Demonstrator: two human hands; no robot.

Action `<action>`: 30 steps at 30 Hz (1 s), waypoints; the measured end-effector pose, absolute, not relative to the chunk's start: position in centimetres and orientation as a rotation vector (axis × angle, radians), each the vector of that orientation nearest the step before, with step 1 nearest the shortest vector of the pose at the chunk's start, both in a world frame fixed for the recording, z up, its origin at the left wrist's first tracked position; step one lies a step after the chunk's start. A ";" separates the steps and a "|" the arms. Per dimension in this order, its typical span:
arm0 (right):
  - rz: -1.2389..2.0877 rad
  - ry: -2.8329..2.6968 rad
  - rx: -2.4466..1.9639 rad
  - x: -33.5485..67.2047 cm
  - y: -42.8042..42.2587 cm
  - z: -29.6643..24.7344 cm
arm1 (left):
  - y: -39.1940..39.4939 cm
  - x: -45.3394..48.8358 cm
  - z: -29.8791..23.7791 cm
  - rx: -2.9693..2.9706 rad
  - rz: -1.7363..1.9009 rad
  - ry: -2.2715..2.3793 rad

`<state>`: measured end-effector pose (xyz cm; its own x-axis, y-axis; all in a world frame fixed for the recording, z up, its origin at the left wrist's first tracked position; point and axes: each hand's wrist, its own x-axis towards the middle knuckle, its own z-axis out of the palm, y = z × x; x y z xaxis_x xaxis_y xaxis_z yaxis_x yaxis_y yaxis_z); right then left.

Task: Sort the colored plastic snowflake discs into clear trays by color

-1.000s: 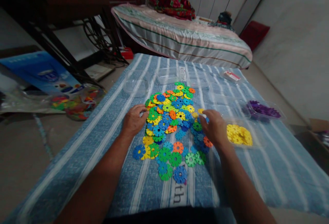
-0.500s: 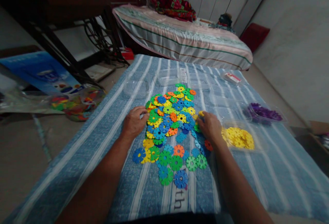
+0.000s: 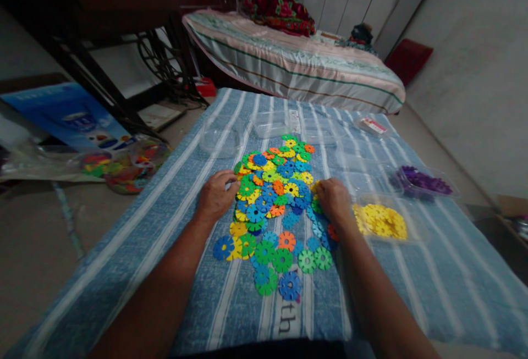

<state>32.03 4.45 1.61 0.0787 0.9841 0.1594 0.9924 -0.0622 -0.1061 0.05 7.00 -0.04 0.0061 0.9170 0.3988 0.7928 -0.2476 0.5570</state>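
A pile of flat snowflake-shaped plastic discs (image 3: pixel 277 194) in blue, green, yellow and orange lies spread on a blue-and-white striped cloth (image 3: pixel 206 293). My left hand (image 3: pixel 215 197) rests at the pile's left edge with its fingers curled onto the discs. At the pile's right edge sits my right hand (image 3: pixel 333 200), fingers bent down among the discs; what they pinch, if anything, is hidden. Right of that hand a clear tray holds yellow discs (image 3: pixel 381 220). Farther right another clear tray holds purple discs (image 3: pixel 421 181).
Empty clear containers (image 3: pixel 219 138) stand on the cloth beyond the pile. A bag of mixed discs (image 3: pixel 124 167) and a blue box (image 3: pixel 70 120) lie on the floor at left. A bed (image 3: pixel 297 62) and a dark table (image 3: pixel 82 1) stand behind.
My right hand has drawn left from near the yellow tray to the pile's right edge. The left hand has stayed put.
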 end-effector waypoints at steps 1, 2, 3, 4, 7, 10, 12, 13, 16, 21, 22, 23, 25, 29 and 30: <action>-0.077 -2.005 -2.140 32.0 4.4 1.4 | 7.0 0.0 0.0 2.097 1.065 1.812; -0.087 -1.991 -2.119 32.0 4.3 1.3 | 7.0 0.0 0.0 2.097 1.062 1.815; -0.098 -1.970 -2.093 32.0 4.1 1.2 | 7.0 0.0 0.0 2.098 1.057 1.817; -0.110 -1.944 -2.055 32.0 3.9 1.1 | 7.0 0.0 0.0 2.099 1.055 1.817; -0.187 -1.846 -1.853 32.2 2.9 1.6 | 7.0 0.1 0.0 2.102 1.060 1.801; -0.313 -1.765 -1.629 33.1 1.2 3.1 | 7.0 0.1 0.0 2.099 1.063 1.789; -0.413 -1.707 -1.586 34.4 0.0 4.2 | 7.0 0.1 0.0 2.095 1.063 1.791; -0.470 -1.668 -1.609 35.2 -0.6 4.7 | 7.0 0.1 -0.1 2.092 1.064 1.796; -0.632 -1.506 -1.772 37.4 -1.9 5.6 | 7.0 0.1 -0.1 2.082 1.064 1.808; -0.532 -1.549 -1.818 37.3 -2.1 5.1 | 7.0 0.1 0.0 2.079 1.049 1.813; -0.452 -1.621 -1.811 36.6 -1.8 4.9 | 7.0 0.1 0.0 2.080 1.050 1.812; -0.371 -1.690 -1.820 35.8 -1.4 4.8 | 7.0 0.1 0.1 2.082 1.053 1.809; -0.230 -1.803 -1.890 34.2 -0.4 4.4 | 7.0 0.1 0.1 2.088 1.059 1.803; -0.034 -1.948 -2.094 32.4 2.4 3.7 | 6.9 0.1 0.1 2.087 1.069 1.800; 0.001 -1.976 -2.132 32.4 3.1 3.5 | 6.9 0.1 0.1 2.088 1.070 1.797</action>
<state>32.35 3.08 3.47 0.0882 0.9836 0.1575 0.9834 -0.0609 -0.1707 0.13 6.89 0.14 0.0069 0.9189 0.3945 0.7847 -0.2495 0.5674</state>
